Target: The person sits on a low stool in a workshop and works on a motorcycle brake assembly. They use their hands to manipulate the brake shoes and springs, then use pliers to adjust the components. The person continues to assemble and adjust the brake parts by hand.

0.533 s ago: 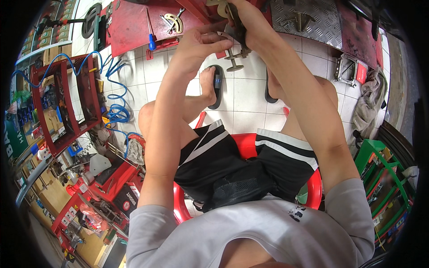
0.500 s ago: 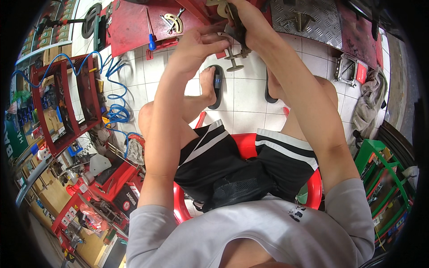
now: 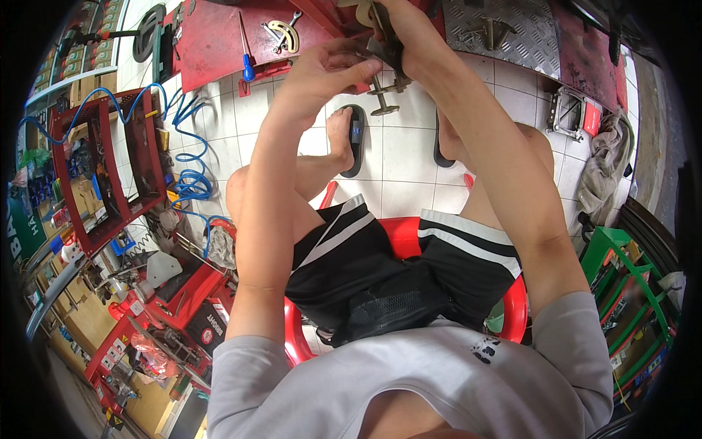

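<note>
Up at the top of the view, both hands are at the part (image 3: 393, 55), a brownish metal piece out in front of the bench (image 3: 212, 44), above the floor (image 3: 406, 139). The right hand (image 3: 412, 35) lies right along its body, on the right side, but the fingers are tucked out of sight, so there's no telling whether they're closed around it. In from the left comes the left hand (image 3: 327, 69), fingers half curled, thumb reaching out towards the part; whether that thumb and those fingers actually pinch anything, I can't tell either. Below them a flat disc (image 3: 385, 111) hangs off a thin stem, a second stem just beside it. How does it handle? It looks stiff and solid, with a fair weight for its size I'd judge, nothing that gives under a squeeze and not fragile in the main body. The surface looks dull and grimy, so a greasy slip is possible. The thick body seems the sound place for a full-palm hold; the stems look fine for a fingertip pinch, steadying or turning, but poor for taking the weight.
</note>
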Demonstrator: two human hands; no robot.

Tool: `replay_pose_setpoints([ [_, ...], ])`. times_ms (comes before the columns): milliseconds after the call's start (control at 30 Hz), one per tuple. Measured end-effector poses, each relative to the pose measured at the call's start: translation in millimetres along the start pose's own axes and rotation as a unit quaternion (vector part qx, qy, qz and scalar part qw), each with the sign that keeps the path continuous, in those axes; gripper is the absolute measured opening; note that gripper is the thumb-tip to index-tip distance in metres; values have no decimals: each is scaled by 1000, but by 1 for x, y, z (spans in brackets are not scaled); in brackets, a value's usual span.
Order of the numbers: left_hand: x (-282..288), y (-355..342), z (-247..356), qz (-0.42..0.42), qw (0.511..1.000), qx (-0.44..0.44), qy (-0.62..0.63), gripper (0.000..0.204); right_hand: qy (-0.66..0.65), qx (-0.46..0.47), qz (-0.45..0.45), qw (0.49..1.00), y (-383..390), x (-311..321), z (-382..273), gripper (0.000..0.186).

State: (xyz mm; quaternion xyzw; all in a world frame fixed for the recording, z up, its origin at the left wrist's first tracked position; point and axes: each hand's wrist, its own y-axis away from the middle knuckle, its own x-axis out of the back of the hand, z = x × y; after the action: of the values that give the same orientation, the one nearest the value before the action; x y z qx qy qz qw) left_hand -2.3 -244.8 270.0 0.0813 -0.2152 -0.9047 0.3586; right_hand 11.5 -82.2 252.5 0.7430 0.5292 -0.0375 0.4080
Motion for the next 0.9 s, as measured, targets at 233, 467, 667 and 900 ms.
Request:
replay_pose_setpoints([
  [233,3,-1,-5,-15,999,-35,-4,38,6,-10,-26,1000,2,-2,2,35],
  [467,3,1,0,12,990,-19,-140,34,10,-12,-17,1000,2,-1,1,35],
  [667,1,6,2,-2,992,-49,-118,36,13,-23,3,1000,7,-7,-1,34],
  [900,1,6,-1,-7,998,-40,-56,37,19,-17,-3,1000,3,-5,2,35],
])
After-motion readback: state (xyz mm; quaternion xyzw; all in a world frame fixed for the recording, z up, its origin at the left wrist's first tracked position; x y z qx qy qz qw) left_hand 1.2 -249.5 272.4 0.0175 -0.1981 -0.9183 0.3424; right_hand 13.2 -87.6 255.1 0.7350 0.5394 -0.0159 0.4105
